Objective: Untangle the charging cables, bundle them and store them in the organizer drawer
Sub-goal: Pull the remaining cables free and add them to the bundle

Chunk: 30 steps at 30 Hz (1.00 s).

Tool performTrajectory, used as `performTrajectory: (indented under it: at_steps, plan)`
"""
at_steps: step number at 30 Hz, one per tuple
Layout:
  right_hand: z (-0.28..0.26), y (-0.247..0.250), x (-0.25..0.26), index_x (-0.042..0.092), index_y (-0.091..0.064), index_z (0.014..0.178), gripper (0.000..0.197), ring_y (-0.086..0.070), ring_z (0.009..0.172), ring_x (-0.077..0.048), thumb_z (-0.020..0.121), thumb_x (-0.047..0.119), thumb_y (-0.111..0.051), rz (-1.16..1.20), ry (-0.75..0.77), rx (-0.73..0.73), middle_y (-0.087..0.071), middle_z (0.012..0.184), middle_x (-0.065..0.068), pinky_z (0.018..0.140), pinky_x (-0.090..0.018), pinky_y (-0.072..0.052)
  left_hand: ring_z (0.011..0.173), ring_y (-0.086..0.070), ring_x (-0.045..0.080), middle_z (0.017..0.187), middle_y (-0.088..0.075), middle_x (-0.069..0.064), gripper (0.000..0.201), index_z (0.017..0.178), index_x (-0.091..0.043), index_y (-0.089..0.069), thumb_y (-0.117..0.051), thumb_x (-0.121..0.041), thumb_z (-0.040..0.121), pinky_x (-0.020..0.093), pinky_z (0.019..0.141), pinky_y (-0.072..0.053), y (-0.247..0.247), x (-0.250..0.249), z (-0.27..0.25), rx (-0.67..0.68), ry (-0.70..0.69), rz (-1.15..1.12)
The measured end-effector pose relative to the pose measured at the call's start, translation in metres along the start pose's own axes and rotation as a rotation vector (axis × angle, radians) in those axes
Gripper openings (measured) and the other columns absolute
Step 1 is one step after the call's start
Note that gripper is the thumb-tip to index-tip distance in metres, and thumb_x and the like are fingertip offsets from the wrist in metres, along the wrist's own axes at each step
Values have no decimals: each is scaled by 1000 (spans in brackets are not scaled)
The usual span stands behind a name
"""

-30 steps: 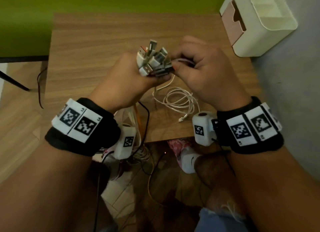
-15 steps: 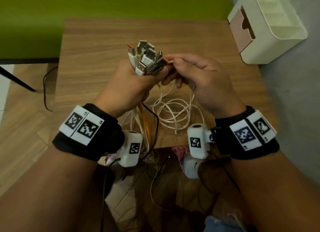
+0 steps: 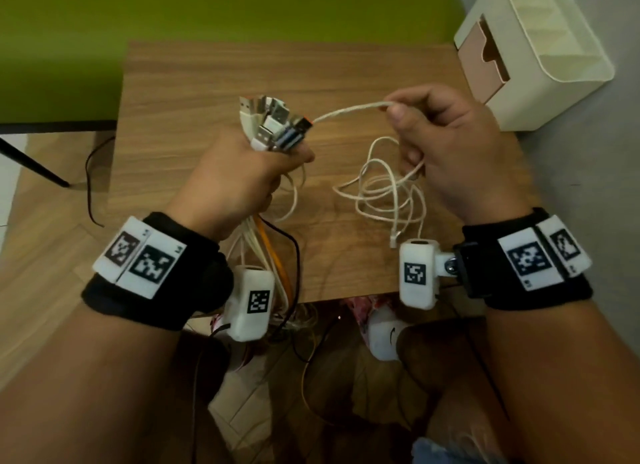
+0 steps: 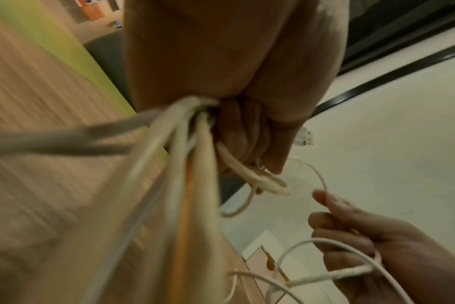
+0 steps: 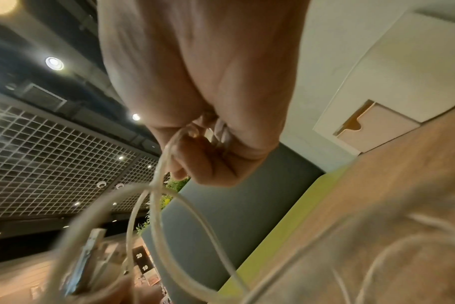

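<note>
My left hand (image 3: pixel 242 176) grips a bunch of charging cables just below their USB plugs (image 3: pixel 273 124), which stick up from the fist. The cables' white, orange and black lengths (image 3: pixel 273 255) hang down past the table's near edge. My right hand (image 3: pixel 446 144) pinches one white cable (image 3: pixel 349 111) that runs taut from an orange-collared plug in the bunch. The rest of that cable lies in loose loops (image 3: pixel 384 189) on the table under my right hand. In the left wrist view the cables (image 4: pixel 190 164) leave the fist (image 4: pixel 242 131); the right wrist view shows the white cable (image 5: pixel 160 174) in my fingers.
A cream organizer (image 3: pixel 533 47) with a pink drawer front (image 3: pixel 485 58) stands at the wooden table's (image 3: pixel 214 75) far right corner. A green wall lies behind. Below the near edge are more cables, a white shoe (image 3: pixel 384 339) and my knee.
My right hand has drawn away to the right from the plug bunch, pulling one white cable out straight. The head view has shifted so the table sits lower in the frame.
</note>
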State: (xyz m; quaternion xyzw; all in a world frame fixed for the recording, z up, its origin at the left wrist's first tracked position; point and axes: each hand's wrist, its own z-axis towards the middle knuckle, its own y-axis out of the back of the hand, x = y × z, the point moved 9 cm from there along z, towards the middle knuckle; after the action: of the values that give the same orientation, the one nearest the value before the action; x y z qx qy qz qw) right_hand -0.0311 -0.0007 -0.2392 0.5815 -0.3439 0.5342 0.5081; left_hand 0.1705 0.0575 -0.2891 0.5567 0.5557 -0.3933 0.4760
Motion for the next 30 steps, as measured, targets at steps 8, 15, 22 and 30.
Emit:
performTrajectory:
  at_steps: [8, 15, 22, 30]
  plan:
    - [-8, -32, 9, 21, -74, 99, 11, -57, 80, 9, 91, 19, -67, -402, 125, 117, -61, 83, 20, 72, -8, -40, 44, -38, 0, 50, -49, -16, 23, 105, -7, -69, -69, -22, 87, 21, 46, -29, -13, -26, -7, 12, -191, 48]
    - [-17, -45, -1, 14, -66, 92, 5, -63, 57, -8, 95, 17, -63, -119, -83, 198, -68, 80, -7, 54, -24, -51, 42, -28, 6, 48, -37, -13, 24, 70, -21, -54, -74, -21, 82, 21, 42, -23, -32, -20, -7, 130, -93, -34]
    - [-22, -49, -12, 11, -61, 85, 19, -41, 43, -10, 99, 23, -55, 192, -248, 304, -48, 61, -1, 43, -26, -37, 44, -20, 7, 59, -26, -4, 32, 78, -20, -50, -76, -39, 74, 17, 42, -18, -45, -11, -11, 351, -19, -204]
    - [-10, -4, -12, 20, -69, 84, 13, -45, 58, -17, 93, 27, -65, -125, -179, 95, -66, 82, -19, 58, -35, -42, 39, -16, 6, 49, -25, -9, 35, 72, -16, -46, -53, -46, 88, 18, 41, -12, -10, -15, -6, 136, 5, -304]
